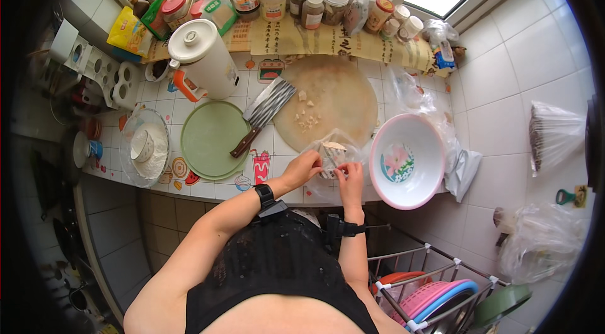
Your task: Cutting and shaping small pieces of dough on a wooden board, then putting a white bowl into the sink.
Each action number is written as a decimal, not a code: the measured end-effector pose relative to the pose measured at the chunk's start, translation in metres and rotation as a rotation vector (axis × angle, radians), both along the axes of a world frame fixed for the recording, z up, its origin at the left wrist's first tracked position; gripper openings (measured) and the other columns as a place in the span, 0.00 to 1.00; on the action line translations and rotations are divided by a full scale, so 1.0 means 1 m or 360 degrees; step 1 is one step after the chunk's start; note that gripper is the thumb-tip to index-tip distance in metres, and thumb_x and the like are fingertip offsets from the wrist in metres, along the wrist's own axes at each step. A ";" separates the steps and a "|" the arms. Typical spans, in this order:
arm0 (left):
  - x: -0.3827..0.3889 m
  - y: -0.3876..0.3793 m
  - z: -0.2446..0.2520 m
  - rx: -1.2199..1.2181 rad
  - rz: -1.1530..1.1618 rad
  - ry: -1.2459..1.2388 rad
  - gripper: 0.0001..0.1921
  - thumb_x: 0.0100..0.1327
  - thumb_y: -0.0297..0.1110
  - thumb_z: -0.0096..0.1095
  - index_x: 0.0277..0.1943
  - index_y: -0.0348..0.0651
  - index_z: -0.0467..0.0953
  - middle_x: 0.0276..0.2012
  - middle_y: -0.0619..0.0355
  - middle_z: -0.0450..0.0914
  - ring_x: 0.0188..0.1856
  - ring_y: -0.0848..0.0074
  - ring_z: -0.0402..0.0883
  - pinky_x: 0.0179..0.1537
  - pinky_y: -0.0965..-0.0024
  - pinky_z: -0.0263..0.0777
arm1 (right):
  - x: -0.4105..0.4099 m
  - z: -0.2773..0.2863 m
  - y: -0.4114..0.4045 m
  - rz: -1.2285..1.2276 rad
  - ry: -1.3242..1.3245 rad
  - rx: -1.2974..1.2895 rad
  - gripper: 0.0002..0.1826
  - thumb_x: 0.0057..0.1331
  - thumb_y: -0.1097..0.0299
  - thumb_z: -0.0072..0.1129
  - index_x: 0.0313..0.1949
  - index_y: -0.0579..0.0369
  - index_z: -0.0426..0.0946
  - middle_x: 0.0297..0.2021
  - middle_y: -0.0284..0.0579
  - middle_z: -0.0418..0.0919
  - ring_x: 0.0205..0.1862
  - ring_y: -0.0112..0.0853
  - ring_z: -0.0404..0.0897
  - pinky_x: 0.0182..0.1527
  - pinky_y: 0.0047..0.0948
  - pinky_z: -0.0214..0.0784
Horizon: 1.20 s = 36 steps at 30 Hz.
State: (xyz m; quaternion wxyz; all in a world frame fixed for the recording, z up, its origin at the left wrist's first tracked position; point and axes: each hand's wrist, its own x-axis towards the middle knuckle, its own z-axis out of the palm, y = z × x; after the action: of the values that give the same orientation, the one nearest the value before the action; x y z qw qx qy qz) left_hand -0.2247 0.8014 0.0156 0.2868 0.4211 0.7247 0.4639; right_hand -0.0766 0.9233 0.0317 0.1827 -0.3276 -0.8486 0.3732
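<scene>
My left hand (303, 167) pinches the left side of a small opened packet (331, 164) at the counter's front edge. On its lower right side, the fingers of my right hand (350, 182) grip the same packet. A pale block (333, 146) shows at its top; I cannot tell what it is. Clear plastic film (347, 139) spreads around and below the packet. Just beyond lies a round cutting board (338, 93) with pale crumbled pieces (308, 120) on its left half. A cleaver (268, 106) rests across the board's left rim and a green round lid or tray (212, 140).
At right stands a white basin (427, 164) with a pink rim. Left are a cream jug (203, 60) and a glass bowl (163, 161) of white powder holding a small bowl (142, 146). Jars (313, 11) line the windowsill. A metal rack (401, 305) stands below right.
</scene>
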 end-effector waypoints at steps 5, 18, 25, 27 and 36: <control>-0.004 -0.003 -0.003 -0.0030 -0.0152 0.0260 0.13 0.54 0.29 0.71 0.37 0.41 0.71 0.34 0.51 0.74 0.39 0.56 0.75 0.38 0.60 0.70 | 0.005 -0.005 0.004 0.0156 0.0010 0.0001 0.14 0.53 0.79 0.67 0.38 0.58 0.73 0.39 0.48 0.69 0.39 0.41 0.73 0.42 0.36 0.68; 0.002 0.006 0.019 0.0125 -0.0172 0.0532 0.19 0.50 0.30 0.72 0.41 0.40 0.70 0.40 0.50 0.71 0.43 0.53 0.73 0.41 0.57 0.70 | 0.000 0.018 0.009 0.0139 -0.0061 -0.0261 0.17 0.54 0.75 0.68 0.42 0.56 0.72 0.42 0.48 0.68 0.41 0.42 0.74 0.39 0.36 0.71; 0.001 0.018 0.016 0.0181 -0.0266 0.0787 0.07 0.58 0.27 0.60 0.39 0.40 0.72 0.39 0.50 0.72 0.44 0.54 0.74 0.40 0.58 0.73 | -0.005 0.008 -0.001 0.0098 0.0044 -0.0008 0.07 0.60 0.78 0.60 0.37 0.58 0.73 0.39 0.47 0.70 0.34 0.41 0.75 0.35 0.36 0.70; 0.002 0.019 0.014 0.0226 -0.0238 0.0778 0.07 0.58 0.27 0.59 0.39 0.40 0.71 0.39 0.50 0.73 0.44 0.55 0.74 0.40 0.58 0.73 | -0.002 -0.002 -0.003 0.0051 0.0197 -0.0062 0.06 0.61 0.78 0.59 0.37 0.58 0.72 0.39 0.47 0.70 0.34 0.40 0.76 0.35 0.36 0.70; 0.003 0.022 0.001 0.0275 0.0010 0.0389 0.05 0.58 0.25 0.60 0.35 0.39 0.70 0.33 0.49 0.74 0.37 0.53 0.75 0.37 0.59 0.71 | 0.000 0.029 -0.009 0.0323 0.0134 0.0124 0.26 0.46 0.82 0.70 0.44 0.56 0.69 0.42 0.47 0.69 0.42 0.43 0.72 0.43 0.34 0.70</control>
State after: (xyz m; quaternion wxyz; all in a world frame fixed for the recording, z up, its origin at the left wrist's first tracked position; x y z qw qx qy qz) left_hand -0.2221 0.8236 0.0164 0.1578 0.4954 0.7129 0.4706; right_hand -0.0766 0.9143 0.0602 0.1920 -0.2167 -0.8827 0.3701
